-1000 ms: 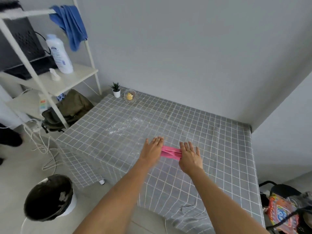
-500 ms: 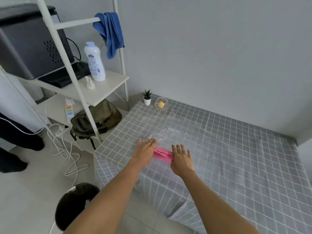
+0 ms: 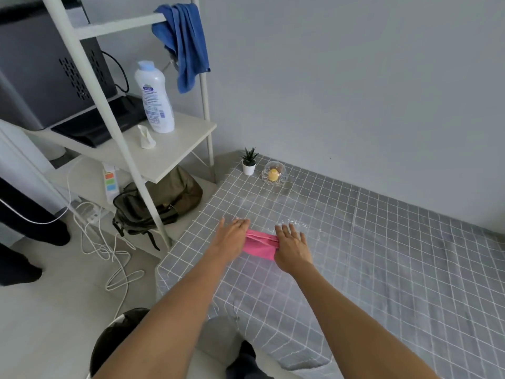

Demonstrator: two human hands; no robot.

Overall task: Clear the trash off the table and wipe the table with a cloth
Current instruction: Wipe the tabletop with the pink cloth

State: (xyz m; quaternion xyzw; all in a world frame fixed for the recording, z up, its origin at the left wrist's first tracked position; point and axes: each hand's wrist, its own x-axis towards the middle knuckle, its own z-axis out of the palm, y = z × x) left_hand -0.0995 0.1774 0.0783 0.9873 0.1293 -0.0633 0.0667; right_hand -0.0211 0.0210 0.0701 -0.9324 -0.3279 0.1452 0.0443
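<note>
A folded pink cloth lies on the table, which is covered in a grey grid-patterned sheet. My left hand presses flat on the cloth's left end and my right hand on its right end, so only the middle strip shows. Both hands are near the table's left edge. A wet, glistening patch sits just beyond my right fingertips. No loose trash shows on the table.
A small potted plant and a glass dish with a yellow object stand at the far left corner. Left of the table are a white shelf, a backpack, cables and a black-lined bin.
Both hands have slid the pink cloth leftward and further away across the table, up to the wet patch. My view has turned left with them.
</note>
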